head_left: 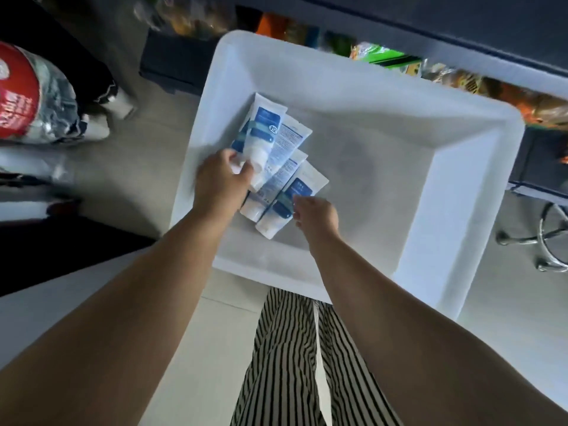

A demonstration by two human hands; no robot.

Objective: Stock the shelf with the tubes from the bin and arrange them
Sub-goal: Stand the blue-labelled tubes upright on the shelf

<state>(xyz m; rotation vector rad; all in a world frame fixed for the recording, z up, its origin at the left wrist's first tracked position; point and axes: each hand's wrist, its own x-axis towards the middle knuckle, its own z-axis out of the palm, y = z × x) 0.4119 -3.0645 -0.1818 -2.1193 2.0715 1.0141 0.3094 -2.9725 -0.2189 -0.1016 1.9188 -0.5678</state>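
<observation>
We're still early, we reckon: approx four tubes lie in a heap at the left of the bin on the floor, w/ the shelf just behind, none seen placed yet. Our left hand pinches the top tube's cap end; our right hand hovers by the nearest tube, fingers loosely curled, holding nothing. Labels are blue/white, text too blurred to read.

place: shop, probably | cue: shelf over packaged snacks (blurred), tiled floor
</observation>
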